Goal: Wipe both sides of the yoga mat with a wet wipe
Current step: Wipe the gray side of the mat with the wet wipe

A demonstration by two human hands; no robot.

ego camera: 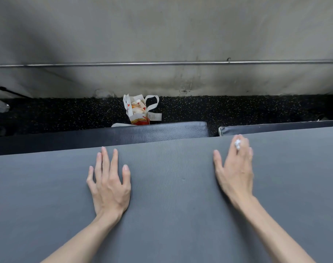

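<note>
Both my hands lie on the grey yoga mat (171, 186), which fills the space before me. My left hand (109, 184) presses flat, fingers straight, grasping nothing. My right hand (235, 168) pinches the crumpled wet wipe (237, 143) between its fingers near the far edge. I cannot judge how much is wiped; flipping seems left.

A grey mat (171, 196) fills the lower view. The left hand (109, 184) lies flat on it, fingers (105, 158) spread and straight, near the mat's far edge. The right hand (235, 168) rests on the mat too, a crumpled white wipe (237, 143) pinched between its fingers. Beyond the mat lie two dark pads (161, 130), then a bag (140, 110) on the speckled floor (237, 109) by a wall (161, 35) with a rail (161, 63).
</note>
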